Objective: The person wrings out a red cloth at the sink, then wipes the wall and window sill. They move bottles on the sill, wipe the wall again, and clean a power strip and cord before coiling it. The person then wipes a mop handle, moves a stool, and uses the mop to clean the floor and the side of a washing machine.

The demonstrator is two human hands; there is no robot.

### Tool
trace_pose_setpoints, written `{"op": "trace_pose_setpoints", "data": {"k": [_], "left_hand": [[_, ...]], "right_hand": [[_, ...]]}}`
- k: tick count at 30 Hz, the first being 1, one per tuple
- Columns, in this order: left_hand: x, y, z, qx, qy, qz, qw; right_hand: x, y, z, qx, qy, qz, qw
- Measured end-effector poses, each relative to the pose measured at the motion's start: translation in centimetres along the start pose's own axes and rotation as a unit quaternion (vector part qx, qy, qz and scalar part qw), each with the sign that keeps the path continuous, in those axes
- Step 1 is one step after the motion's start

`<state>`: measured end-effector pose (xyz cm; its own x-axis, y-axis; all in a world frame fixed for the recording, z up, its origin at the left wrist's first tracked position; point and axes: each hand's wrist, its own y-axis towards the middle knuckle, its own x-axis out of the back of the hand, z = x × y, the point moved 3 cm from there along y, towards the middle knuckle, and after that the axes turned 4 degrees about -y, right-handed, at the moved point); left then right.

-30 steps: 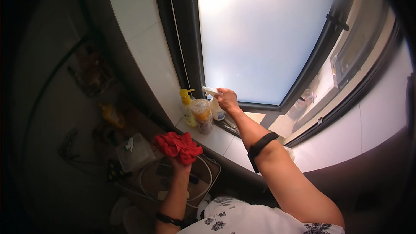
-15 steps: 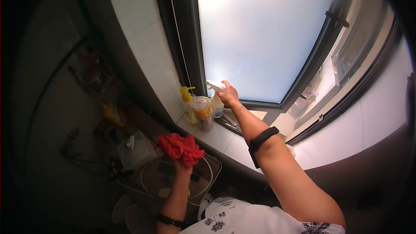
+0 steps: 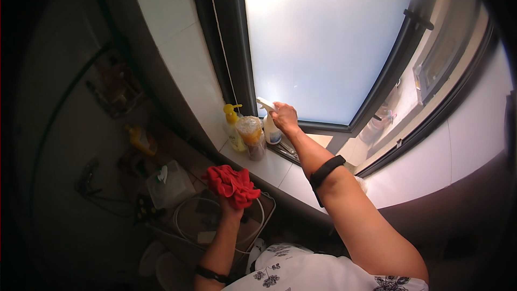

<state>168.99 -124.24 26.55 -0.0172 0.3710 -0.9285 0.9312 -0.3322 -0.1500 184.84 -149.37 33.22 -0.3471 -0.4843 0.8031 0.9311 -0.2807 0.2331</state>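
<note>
A: Landmark?
B: Frosted window panel (image 3: 328,48), the biggest thing. All places go off that.
A: What could go wrong, big to small?
B: Red cloth (image 3: 232,184) first: bunched, below the panel's lower left corner, nearer the person. The left hand (image 3: 230,210) grips it from underneath, fingers mostly hidden. Loose folds could slip, since the hold seems to take only the underside.
A: Spray bottle?
B: White spray bottle (image 3: 272,133), right by the panel's lower left corner. The right hand (image 3: 284,117) is closed around its neck. Can't tell if a finger is on the trigger, or if the base touches the ledge (image 3: 272,171).
A: Risk there?
B: A knock, probably. A plastic-wrapped container (image 3: 251,136) stands just beside it, farther left of that panel corner; held so high, the base could swing into it. The yellow pump bottle (image 3: 233,129), farther left again, might get bumped too.
A: Pointing?
B: Cloth: no clear axis. Bottle: long axis near upright, head leaning left. Nozzle faces left, toward the panel's black frame (image 3: 242,75); an accidental squeeze would likely wet that.
</note>
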Motion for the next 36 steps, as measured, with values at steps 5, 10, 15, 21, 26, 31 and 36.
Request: {"op": "trace_pose_setpoints", "data": {"k": [5, 10, 15, 21, 26, 31, 36], "left_hand": [[0.8, 0.2, 0.0, -0.006, 0.046, 0.022, 0.999], [0.6, 0.5, 0.3, -0.005, 0.061, 0.014, 0.998], [-0.1, 0.8, 0.9, 0.009, 0.042, 0.008, 0.999], [1.0, 1.3, 2.1, 0.014, 0.069, 0.005, 0.998], [-0.9, 2.4, 3.1, 0.024, 0.205, -0.048, 0.977], [-13.6, 5.5, 1.5, -0.226, 0.483, 0.148, 0.833], [-31.6, 10.6, -1.9, -0.560, 0.491, 0.231, 0.626]], "right_hand": [[0.0, 0.3, 0.1, -0.047, -0.001, 0.037, 0.998], [0.0, -0.4, 0.0, -0.037, -0.014, 0.061, 0.997], [0.1, -0.9, 0.1, -0.020, 0.020, 0.111, 0.993], [0.2, -2.6, -0.1, -0.047, 0.053, -0.027, 0.997], [1.5, -8.4, 0.4, -0.010, 0.127, -0.069, 0.989], [8.0, -19.6, 3.5, 0.145, 0.169, -0.011, 0.975], [21.3, -31.0, 5.1, 0.380, 0.002, -0.050, 0.923]]}}
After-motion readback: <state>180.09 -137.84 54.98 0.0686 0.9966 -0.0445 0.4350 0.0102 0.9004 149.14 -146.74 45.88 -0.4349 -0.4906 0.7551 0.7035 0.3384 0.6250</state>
